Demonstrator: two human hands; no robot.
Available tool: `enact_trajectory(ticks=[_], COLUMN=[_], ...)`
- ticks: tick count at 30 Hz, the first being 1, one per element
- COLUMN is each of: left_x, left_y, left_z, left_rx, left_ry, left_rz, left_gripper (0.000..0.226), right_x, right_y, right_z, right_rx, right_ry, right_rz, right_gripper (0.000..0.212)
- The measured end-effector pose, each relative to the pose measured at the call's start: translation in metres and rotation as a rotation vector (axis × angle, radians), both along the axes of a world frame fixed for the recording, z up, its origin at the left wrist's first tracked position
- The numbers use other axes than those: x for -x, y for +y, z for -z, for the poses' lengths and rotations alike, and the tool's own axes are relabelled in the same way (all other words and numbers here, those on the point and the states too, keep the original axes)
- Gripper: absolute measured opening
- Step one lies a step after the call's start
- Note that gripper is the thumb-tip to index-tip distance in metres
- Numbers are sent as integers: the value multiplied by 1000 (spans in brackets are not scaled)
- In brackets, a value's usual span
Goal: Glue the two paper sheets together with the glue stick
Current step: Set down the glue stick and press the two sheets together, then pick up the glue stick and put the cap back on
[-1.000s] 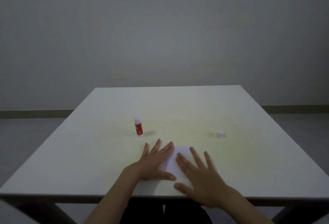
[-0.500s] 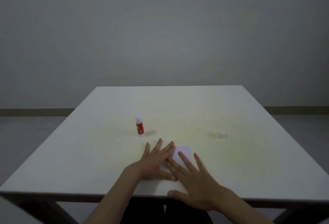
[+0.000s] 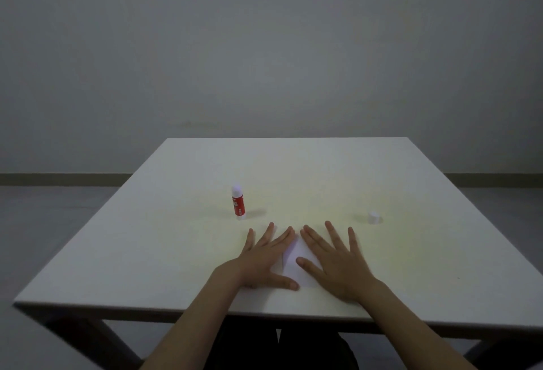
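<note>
We see both hands laid flat on a white table [image 3: 182,252], near its front edge and roughly at the middle of that edge. The left hand [image 3: 264,264] is fully open, palm down, fingers spread and pointing toward the far edge, thumb stretched out to the right along the near side of the paper [image 3: 296,264]. The right hand [image 3: 338,267] is just as open, palm down, fingers fanned — its thumb reaches leftward onto the white sheet. Neither hand grasps anything; both press on the paper, which shows only as a white wedge between them, the rest hidden under the palms. We cannot tell whether one sheet or two lie there, since the visible part looks like a single white surface.

The glue stick [image 3: 238,202] stands upright on the table, beyond the left hand and a little to its left, apart from the fingertips. Its body is red with a white tip, and its cap is off. The white cap [image 3: 373,218] sits by itself toward the right side of the table, beyond and to the right of the right hand, well apart from the glue stick — the two hands lie between them and nearer the front edge.
</note>
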State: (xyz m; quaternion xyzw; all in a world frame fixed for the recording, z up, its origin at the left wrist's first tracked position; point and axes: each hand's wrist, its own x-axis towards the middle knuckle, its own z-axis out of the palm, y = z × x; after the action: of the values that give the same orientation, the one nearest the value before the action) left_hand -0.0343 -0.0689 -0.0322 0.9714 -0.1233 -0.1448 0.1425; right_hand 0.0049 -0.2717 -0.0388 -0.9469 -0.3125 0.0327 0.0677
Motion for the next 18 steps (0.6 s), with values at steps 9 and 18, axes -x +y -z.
enact_trajectory(ticks=[9, 18], left_x=[2, -12], left_y=[4, 30], left_z=[-16, -31], left_rx=[280, 904], left_ry=[52, -610], left_rz=[-77, -1068], left_gripper=[76, 65], right_x=[-10, 5], right_y=[-6, 0], right_z=[-13, -44], right_rx=[-249, -585], right_ry=[135, 176], right_rz=[163, 193], right_gripper=[63, 38])
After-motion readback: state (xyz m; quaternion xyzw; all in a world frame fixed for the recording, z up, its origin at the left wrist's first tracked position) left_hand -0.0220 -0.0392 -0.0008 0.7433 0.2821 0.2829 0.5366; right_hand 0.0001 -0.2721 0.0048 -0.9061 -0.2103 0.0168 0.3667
